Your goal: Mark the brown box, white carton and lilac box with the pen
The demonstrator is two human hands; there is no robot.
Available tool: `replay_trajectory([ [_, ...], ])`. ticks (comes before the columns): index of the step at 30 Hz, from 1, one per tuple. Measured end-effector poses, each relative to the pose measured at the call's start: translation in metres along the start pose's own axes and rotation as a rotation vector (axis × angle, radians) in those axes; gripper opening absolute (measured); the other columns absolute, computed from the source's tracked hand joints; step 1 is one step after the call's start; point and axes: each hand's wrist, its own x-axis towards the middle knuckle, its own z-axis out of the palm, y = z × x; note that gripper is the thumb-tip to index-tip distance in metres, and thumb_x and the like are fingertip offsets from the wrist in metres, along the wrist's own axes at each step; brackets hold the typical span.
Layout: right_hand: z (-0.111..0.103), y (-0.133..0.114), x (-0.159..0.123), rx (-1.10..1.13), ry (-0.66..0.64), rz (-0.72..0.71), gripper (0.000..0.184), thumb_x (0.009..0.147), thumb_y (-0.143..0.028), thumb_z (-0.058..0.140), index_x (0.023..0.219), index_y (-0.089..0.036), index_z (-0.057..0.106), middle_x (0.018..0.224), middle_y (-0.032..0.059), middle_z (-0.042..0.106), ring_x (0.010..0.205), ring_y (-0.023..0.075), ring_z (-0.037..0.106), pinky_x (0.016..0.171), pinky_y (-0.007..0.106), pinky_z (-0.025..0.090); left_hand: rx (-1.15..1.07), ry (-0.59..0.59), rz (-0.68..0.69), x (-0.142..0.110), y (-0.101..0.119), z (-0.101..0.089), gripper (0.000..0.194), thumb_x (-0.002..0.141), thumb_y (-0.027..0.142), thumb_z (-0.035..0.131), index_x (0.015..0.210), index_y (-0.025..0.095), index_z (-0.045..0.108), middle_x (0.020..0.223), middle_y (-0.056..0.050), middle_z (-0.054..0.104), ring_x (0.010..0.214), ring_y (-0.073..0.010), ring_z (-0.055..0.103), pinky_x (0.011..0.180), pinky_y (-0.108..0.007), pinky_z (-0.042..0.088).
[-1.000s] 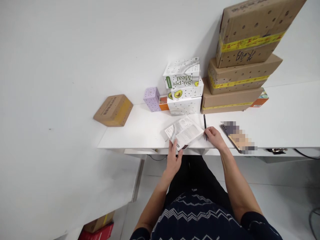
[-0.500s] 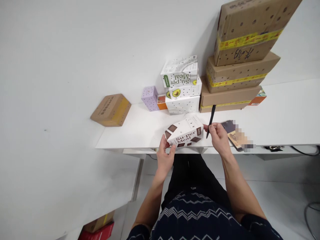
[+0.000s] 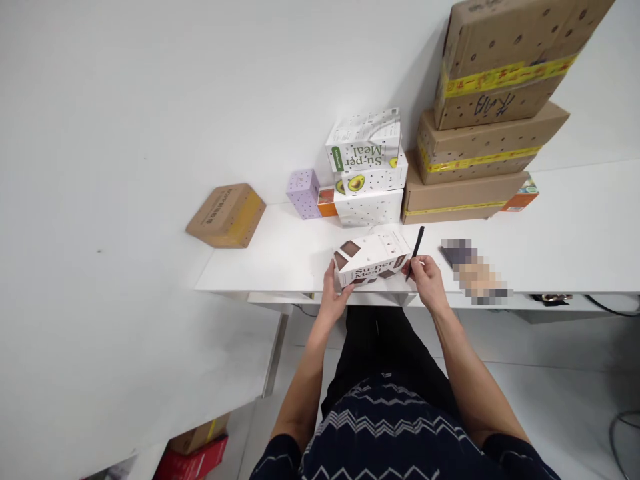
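Observation:
A white "Su-per Meal" box (image 3: 374,252) with brown squares lies near the front edge of the white table. My left hand (image 3: 333,299) grips its left end, thumb along the front side and fingers round the far corner. Between the thumb and fingers of my right hand (image 3: 428,283) is a black pen (image 3: 417,245), pointing up and slightly tilted. The fingertips of that hand are at the box's right end; whether they press on it is hard to make out.
Behind stand stacked white boxes (image 3: 367,208), a lilac box (image 3: 304,195) and a small orange box (image 3: 327,205). Taped cardboard boxes (image 3: 480,147) pile up at the right. A brown carton (image 3: 226,217) sits left. A blurred flat item (image 3: 473,270) lies right of my hand.
My right hand has moved left with the pen, closer to the box's right end. The front face of the white box has tilted down a little in my left hand.

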Motion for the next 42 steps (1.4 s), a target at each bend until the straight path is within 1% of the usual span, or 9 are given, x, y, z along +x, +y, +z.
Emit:
replay_trajectory([
  [10,0.013,0.015,-0.007,0.259,0.094,0.168,0.053,0.059,-0.061,0.078,0.079,-0.022,0.048,0.077,0.0003,0.072,0.065,0.0153,0.069,0.064,0.03,0.056,0.262,-0.031,0.292,0.037,0.089,-0.053,0.074,0.078,0.035,0.071,0.142,0.028,0.034,0.139,-0.012,0.043,0.134,-0.0266,0.04,0.104,-0.044,0.045],
  [15,0.0,-0.002,-0.007,0.282,0.165,0.092,0.047,0.062,-0.054,0.079,0.074,-0.022,0.048,0.066,-0.0038,0.066,0.055,0.0088,0.059,0.053,0.022,0.048,0.241,-0.049,0.398,0.052,0.079,-0.036,0.055,0.085,0.039,0.065,0.134,0.026,0.044,0.143,-0.012,0.043,0.137,-0.0263,0.039,0.112,-0.048,0.037],
  [19,-0.01,-0.038,-0.006,0.429,0.064,0.026,0.037,0.067,-0.041,0.079,0.074,-0.022,0.048,0.061,-0.0075,0.052,0.049,0.0047,0.044,0.047,0.019,0.039,0.222,-0.015,0.404,0.053,0.074,-0.022,0.052,0.087,0.044,0.06,0.133,0.025,0.045,0.152,-0.015,0.029,0.141,-0.0284,0.033,0.112,-0.049,0.036],
  [23,-0.009,-0.078,-0.012,0.462,-0.015,-0.013,0.025,0.075,-0.039,0.071,0.077,-0.022,0.053,0.06,-0.0075,0.039,0.049,0.0058,0.039,0.048,0.021,0.04,0.351,0.106,0.397,0.043,0.09,-0.017,0.049,0.086,0.048,0.06,0.127,0.021,0.053,0.154,-0.017,0.022,0.141,-0.0337,0.029,0.109,-0.053,0.036],
  [26,0.003,-0.098,-0.016,0.377,-0.055,-0.153,0.027,0.083,-0.047,0.06,0.074,-0.023,0.051,0.067,-0.0034,0.045,0.058,0.0099,0.05,0.059,0.026,0.048,0.426,0.276,0.449,0.031,0.104,-0.007,0.031,0.09,0.038,0.055,0.114,0.018,0.061,0.139,-0.017,0.044,0.132,-0.0311,0.04,0.106,-0.052,0.038],
  [29,0.02,-0.107,-0.015,0.229,0.004,-0.319,0.036,0.087,-0.058,0.051,0.076,-0.023,0.054,0.065,-0.0021,0.048,0.057,0.0118,0.052,0.059,0.028,0.048,0.428,0.291,0.502,0.021,0.111,0.009,0.026,0.091,0.028,0.052,0.113,0.019,0.064,0.117,-0.013,0.061,0.122,-0.0266,0.049,0.104,-0.046,0.041],
  [33,0.043,-0.111,-0.01,0.016,-0.038,-0.428,0.04,0.089,-0.06,0.049,0.081,-0.022,0.06,0.053,-0.0043,0.046,0.049,0.0114,0.048,0.053,0.026,0.043,0.467,0.265,0.498,0.017,0.109,0.024,0.03,0.091,0.026,0.051,0.117,0.017,0.064,0.114,-0.014,0.063,0.117,-0.0252,0.052,0.104,-0.042,0.041],
  [38,0.062,-0.108,0.001,-0.278,-0.225,-0.561,0.032,0.092,-0.05,0.048,0.097,-0.022,0.062,0.076,0.0019,0.065,0.066,0.0144,0.06,0.064,0.028,0.048,0.472,0.302,0.5,0.019,0.106,0.027,0.029,0.089,0.024,0.054,0.116,0.016,0.064,0.118,-0.014,0.064,0.119,-0.0259,0.051,0.104,-0.042,0.039],
  [42,0.07,-0.101,0.006,-0.47,-0.209,-0.618,0.024,0.091,-0.045,0.049,0.092,-0.023,0.059,0.073,0.001,0.065,0.063,0.0151,0.06,0.061,0.027,0.046,0.531,0.3,0.494,0.019,0.105,0.028,0.03,0.089,0.021,0.053,0.116,0.018,0.065,0.122,-0.011,0.065,0.116,-0.0259,0.052,0.103,-0.042,0.04],
])
